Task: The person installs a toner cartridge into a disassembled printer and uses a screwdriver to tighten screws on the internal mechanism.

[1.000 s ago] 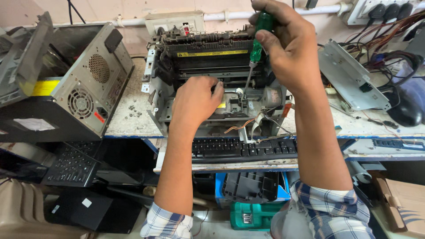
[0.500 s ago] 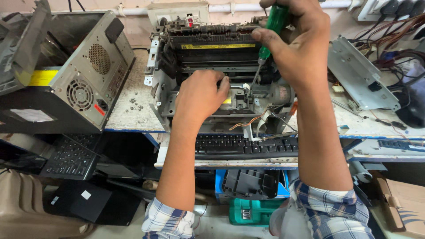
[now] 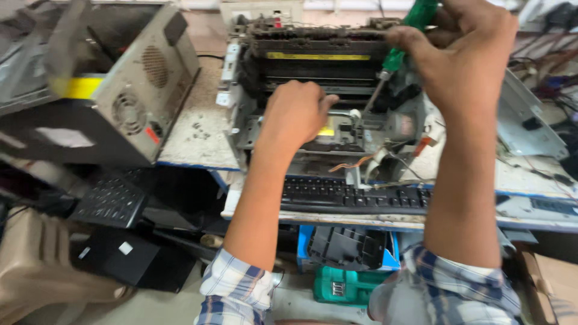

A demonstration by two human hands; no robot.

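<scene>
the top of the green screwdriver handle and the knuckles of the right hand are cut off by the upper edge of the frame. the screwdriver's tip is lost among the dark parts of the opened printer, and the left hand covers whatever it presses on there. the computer case at upper left is smeared by blur and cropped at the left edge. the black keyboard is partly hidden behind both forearms.

yellow strip label across printer top, yellow sticker and white label on computer case
</scene>
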